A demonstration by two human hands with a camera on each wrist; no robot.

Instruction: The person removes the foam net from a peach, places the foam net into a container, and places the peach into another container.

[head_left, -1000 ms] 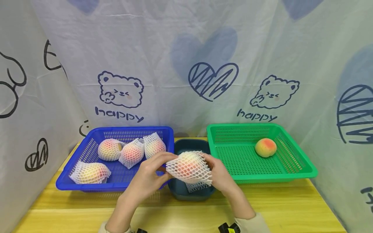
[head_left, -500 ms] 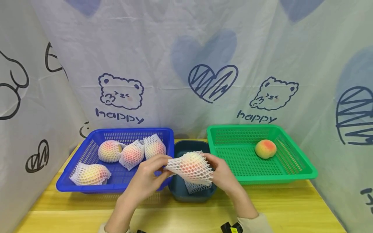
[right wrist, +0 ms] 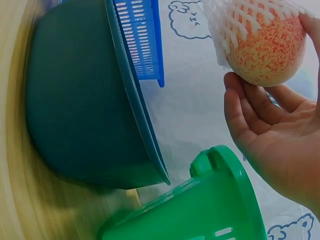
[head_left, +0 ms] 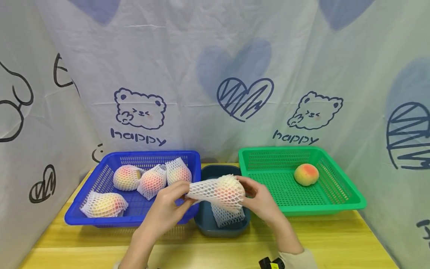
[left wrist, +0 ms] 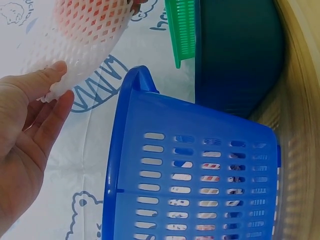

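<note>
Over the dark teal basin, both hands hold a peach in a white foam net sleeve. My left hand pinches the sleeve's loose end between thumb and fingers, drawing it out sideways. On the other side, my right hand grips the peach itself, with thumb and fingertips on its bare skin. In the right wrist view, the lower part of the peach shows uncovered and the net covers its upper part. Another foam net lies in the basin below.
To the left stands a blue basket with several net-wrapped peaches. A green basket on the right holds one bare peach. All rest on a wooden table before a printed cloth backdrop.
The sleeve's left end has been drawn out longer and narrower. My right hand has shifted slightly right with the peach, and more of the net in the basin shows.
</note>
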